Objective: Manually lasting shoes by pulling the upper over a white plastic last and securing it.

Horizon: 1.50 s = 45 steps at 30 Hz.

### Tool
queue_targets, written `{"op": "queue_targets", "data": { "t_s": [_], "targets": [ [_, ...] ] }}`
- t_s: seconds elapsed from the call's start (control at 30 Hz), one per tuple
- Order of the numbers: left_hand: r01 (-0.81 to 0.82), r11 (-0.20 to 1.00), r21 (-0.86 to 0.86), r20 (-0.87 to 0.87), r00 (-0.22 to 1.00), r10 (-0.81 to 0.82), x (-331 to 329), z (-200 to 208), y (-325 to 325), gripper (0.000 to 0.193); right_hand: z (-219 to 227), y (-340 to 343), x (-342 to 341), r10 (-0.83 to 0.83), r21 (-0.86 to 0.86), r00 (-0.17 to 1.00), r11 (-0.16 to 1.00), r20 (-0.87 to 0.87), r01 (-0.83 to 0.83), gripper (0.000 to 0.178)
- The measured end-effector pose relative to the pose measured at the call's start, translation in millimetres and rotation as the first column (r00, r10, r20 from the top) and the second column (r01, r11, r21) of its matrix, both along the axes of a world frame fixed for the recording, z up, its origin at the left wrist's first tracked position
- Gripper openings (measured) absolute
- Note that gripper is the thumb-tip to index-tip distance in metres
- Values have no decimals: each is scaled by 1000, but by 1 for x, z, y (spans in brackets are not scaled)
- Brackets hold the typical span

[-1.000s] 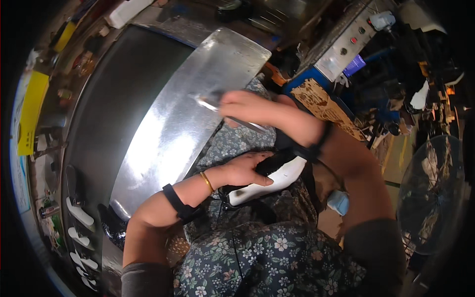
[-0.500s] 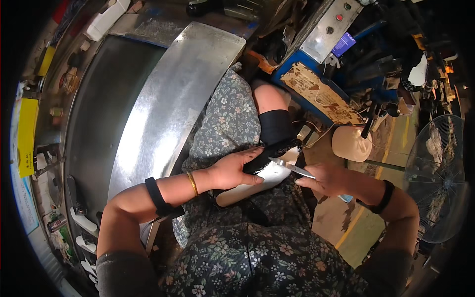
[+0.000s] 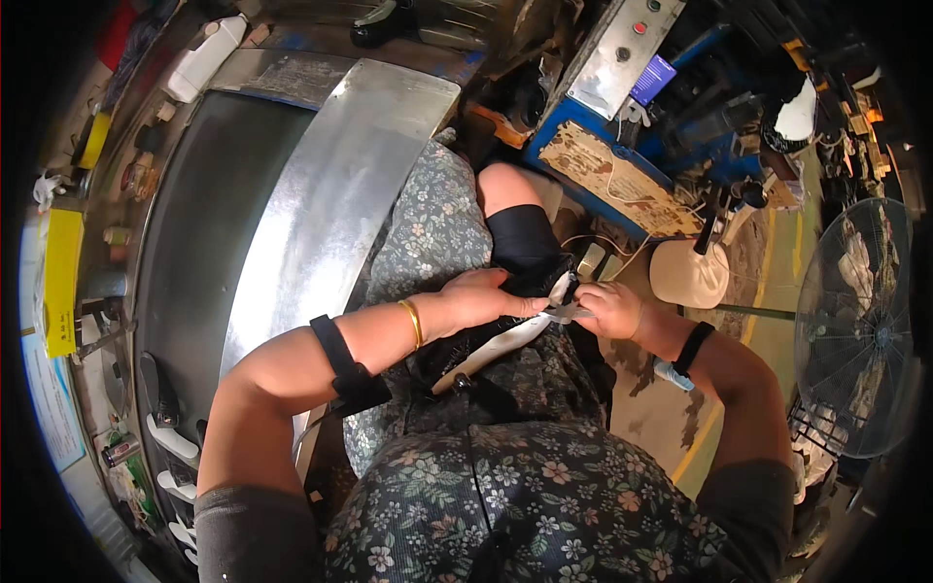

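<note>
A black shoe with a fuzzy edge and a pale sole [image 3: 505,342] lies tilted across my lap. My left hand [image 3: 486,297] is closed on its upper side, with the thumb pointing toward the tip of the sole. At that end my right hand [image 3: 609,309] pinches a small silver knife [image 3: 568,314], its blade against the shoe's edge. The two hands nearly meet here, and my fingers partly hide the knife and the shoe's end. Under the shoe lies my dark floral apron [image 3: 505,486].
At left, a curved sheet-metal plate [image 3: 321,214] borders a dark belt [image 3: 219,214]. Black shoes with white soles [image 3: 173,437] line the far left. A blue machine [image 3: 622,189], a cream rounded seat [image 3: 688,274] and a wire-caged fan [image 3: 855,330] stand to the right.
My right hand has moved up and left with the knife, closer to my left hand. The shoe has tipped, so less of its pale sole shows. My left hand has shifted right and up.
</note>
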<state>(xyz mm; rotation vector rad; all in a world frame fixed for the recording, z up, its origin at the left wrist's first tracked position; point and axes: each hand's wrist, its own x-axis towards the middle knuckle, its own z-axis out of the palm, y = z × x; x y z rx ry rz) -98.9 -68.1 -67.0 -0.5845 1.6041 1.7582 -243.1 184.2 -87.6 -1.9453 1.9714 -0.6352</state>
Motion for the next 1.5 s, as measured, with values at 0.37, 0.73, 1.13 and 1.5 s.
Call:
{"op": "queue_targets", "data": {
  "t_s": [0.37, 0.73, 1.13, 1.5],
  "targets": [
    [241, 721, -650, -170, 878, -448, 12, 8, 18, 90, 127, 6, 63, -274, 504, 950, 848, 152, 164, 37],
    [296, 874, -385, -147, 915, -375, 10, 1, -18, 96, 72, -32, 79, -685, 535, 621, 711, 380, 457, 35],
    [140, -250, -958, 214, 929, -301, 104, 49, -114, 73, 27, -292, 17, -434, -7, 876, 895, 213, 445, 32],
    [-307, 392, -867, -426, 865, -266, 163, -2, -52, 46, 87, -228, -67, -291, 52, 954, 956, 72, 288, 44]
  ]
}}
